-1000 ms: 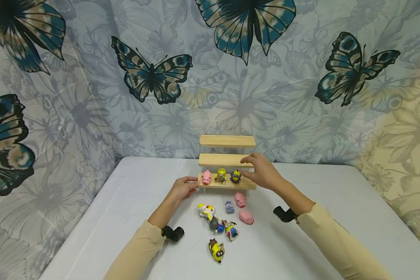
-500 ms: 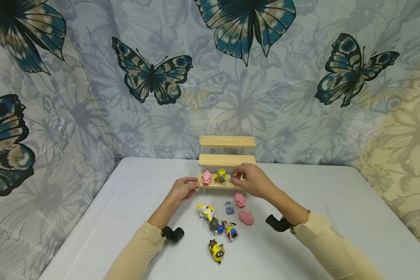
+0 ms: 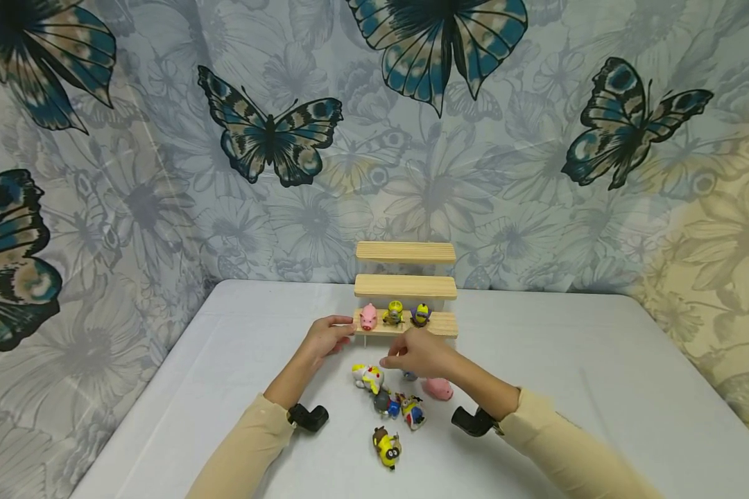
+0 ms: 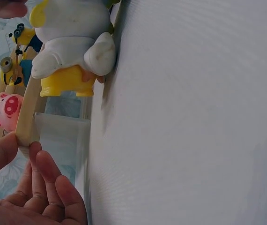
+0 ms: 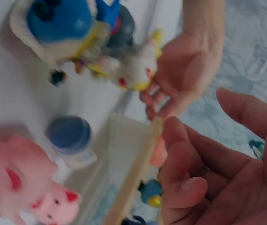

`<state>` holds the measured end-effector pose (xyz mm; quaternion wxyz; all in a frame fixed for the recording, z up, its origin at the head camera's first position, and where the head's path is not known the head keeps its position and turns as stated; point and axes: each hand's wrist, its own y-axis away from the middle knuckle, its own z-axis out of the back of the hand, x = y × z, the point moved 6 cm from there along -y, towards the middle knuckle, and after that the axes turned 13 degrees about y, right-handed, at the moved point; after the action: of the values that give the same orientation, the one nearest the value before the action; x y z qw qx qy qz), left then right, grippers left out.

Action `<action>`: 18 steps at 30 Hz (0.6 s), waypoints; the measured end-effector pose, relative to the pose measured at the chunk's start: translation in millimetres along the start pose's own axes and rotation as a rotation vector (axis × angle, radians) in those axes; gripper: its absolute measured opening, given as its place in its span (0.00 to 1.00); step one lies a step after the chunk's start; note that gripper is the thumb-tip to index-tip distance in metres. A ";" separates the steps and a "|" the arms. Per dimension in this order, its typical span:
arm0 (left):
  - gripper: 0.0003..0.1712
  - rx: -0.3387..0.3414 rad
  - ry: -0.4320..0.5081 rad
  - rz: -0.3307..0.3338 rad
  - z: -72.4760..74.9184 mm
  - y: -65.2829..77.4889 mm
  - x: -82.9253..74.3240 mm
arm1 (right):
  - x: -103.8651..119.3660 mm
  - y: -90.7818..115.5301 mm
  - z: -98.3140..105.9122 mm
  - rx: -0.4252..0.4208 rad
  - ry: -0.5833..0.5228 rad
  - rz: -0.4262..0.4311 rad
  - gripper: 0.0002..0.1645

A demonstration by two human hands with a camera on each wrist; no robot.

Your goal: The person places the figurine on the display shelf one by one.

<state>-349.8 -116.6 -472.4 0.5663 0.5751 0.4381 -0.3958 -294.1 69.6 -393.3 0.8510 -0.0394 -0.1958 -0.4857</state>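
Note:
My left hand (image 3: 324,338) pinches the left end of the bottom shelf of a three-tier wooden display stand (image 3: 406,285), thumb on top and fingers beneath. On that shelf stand a pink pig figure (image 3: 368,316) and two yellow figures, one in the middle (image 3: 394,312) and a purple-caped one (image 3: 421,315) to its right. My right hand (image 3: 424,353) hovers in front of the shelf with nothing in its fingers, which are loosely bent. Below it lie a white-and-yellow figure (image 3: 368,378), a small blue figure (image 5: 70,136) and two pink pigs, the nearer one (image 3: 438,389) partly covered.
A grey-and-blue figure (image 3: 384,403) and a red-white-blue figure (image 3: 413,414) lie close together on the white tablecloth (image 3: 225,360). Nearer me is a yellow figure (image 3: 387,447) on its side. A butterfly-print cloth (image 3: 374,173) hangs behind the stand.
My right hand has let go of the purple-caped figure at the right of the bottom shelf and moved down and left over the toys on the table. The left hand has stayed put.

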 end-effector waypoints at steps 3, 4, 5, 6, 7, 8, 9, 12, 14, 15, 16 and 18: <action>0.19 -0.002 -0.006 -0.004 0.1 0.1 0.0 | 0.3 -2.6 -12.6 0.040 0.058 -0.007 0.15; 0.18 -0.004 -0.007 -0.006 0.2 0.1 0.0 | 0.1 -3.1 -16.1 0.046 0.075 -0.014 0.16; 0.18 -0.004 -0.010 -0.007 0.1 0.1 0.1 | 0.1 -3.6 -19.5 0.052 0.080 -0.018 0.17; 0.18 -0.005 -0.010 -0.008 0.2 0.1 0.2 | 0.2 -4.0 -22.7 0.056 0.083 -0.019 0.18; 0.18 -0.005 -0.012 -0.008 0.2 0.0 0.2 | 0.2 -4.2 -25.8 0.064 0.071 -0.024 0.18; 0.18 -0.006 -0.013 -0.007 0.2 0.0 0.3 | 0.2 -4.4 -28.7 0.069 0.062 -0.029 0.19; 0.18 -0.005 -0.014 -0.005 0.2 0.0 0.4 | 0.2 -4.5 -31.4 0.076 0.044 -0.032 0.20; 0.18 -0.005 -0.014 0.001 0.3 -0.3 0.6 | 0.3 -5.5 -38.0 0.084 0.003 -0.045 0.21; 0.19 -0.005 -0.016 0.002 0.3 -0.3 0.7 | 0.5 -6.7 -41.3 0.088 -0.003 -0.052 0.23; 0.19 -0.006 -0.017 0.003 0.4 -0.3 0.7 | 1.0 -7.2 -42.6 0.089 0.002 -0.053 0.24; 0.19 -0.008 -0.016 0.004 0.5 -0.2 0.6 | 1.5 -7.9 -44.0 0.089 0.012 -0.052 0.25; 0.19 -0.012 -0.015 0.004 0.7 -0.3 0.7 | 2.8 -8.4 -46.4 0.101 0.034 -0.055 0.26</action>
<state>-349.8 -117.2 -473.2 0.5737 0.5698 0.4350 -0.3963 -286.2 50.9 -436.0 0.8415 0.0170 -0.2065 -0.4989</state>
